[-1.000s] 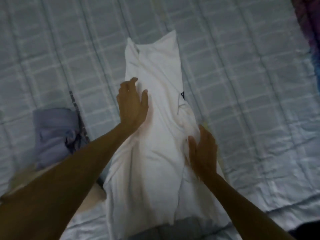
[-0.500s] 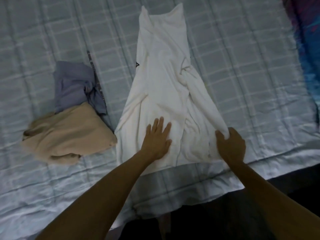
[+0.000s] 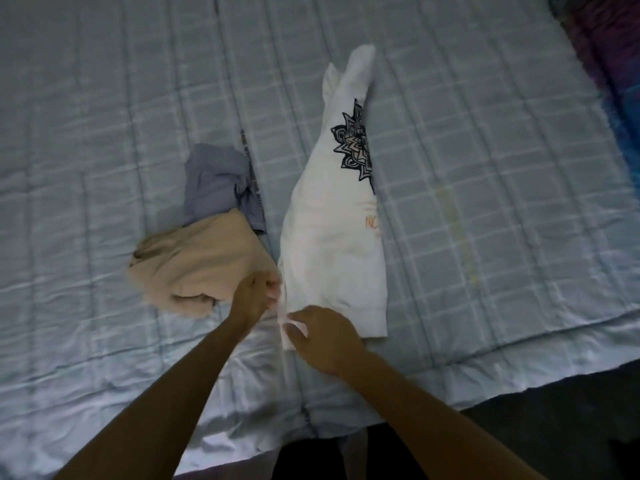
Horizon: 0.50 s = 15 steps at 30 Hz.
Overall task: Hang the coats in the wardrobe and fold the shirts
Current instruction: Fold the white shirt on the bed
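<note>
Presently, white shirt (image 3: 332, 244): we are finding it lying folded lengthwise on the bed (image 3: 104, 133), just beside beige garment (image 3: 201, 268).
Left grip (image 3: 256, 294): pinching shirt's near hem.
Right grip (image 3: 325, 337): pinching hem corner.

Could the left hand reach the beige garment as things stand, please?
Probably yes: the left hand is right beside the beige garment with nothing between them, though it grips the white shirt.

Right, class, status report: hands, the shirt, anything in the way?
Left hand, right hand both pinching the near-left corner. White cloth shirt with black print folded lengthwise on pale blue quilt. Crumpled beige garment beside left hand.
</note>
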Each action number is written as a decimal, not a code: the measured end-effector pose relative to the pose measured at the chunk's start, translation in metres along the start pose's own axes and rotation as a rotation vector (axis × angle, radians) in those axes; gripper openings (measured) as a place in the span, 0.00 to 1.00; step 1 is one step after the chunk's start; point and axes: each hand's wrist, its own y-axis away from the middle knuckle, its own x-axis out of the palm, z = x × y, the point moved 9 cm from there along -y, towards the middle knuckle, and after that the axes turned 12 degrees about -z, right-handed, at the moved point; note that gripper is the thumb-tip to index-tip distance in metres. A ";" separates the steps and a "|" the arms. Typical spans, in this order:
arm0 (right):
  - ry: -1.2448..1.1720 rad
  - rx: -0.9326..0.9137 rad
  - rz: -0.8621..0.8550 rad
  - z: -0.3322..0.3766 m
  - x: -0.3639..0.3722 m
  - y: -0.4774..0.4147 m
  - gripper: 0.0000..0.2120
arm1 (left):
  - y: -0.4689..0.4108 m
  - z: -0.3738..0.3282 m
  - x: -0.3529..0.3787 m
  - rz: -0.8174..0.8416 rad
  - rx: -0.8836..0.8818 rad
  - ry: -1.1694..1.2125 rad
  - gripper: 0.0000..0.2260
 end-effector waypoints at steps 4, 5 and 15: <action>0.018 -0.015 -0.084 -0.046 -0.006 0.014 0.16 | 0.013 0.008 0.022 -0.066 0.138 -0.224 0.13; 0.031 0.004 -0.204 -0.059 -0.017 0.014 0.16 | 0.016 0.013 0.029 -0.080 0.128 -0.227 0.20; 0.439 -0.045 -0.208 -0.123 -0.006 0.001 0.47 | 0.020 0.048 0.068 0.094 0.064 -0.205 0.22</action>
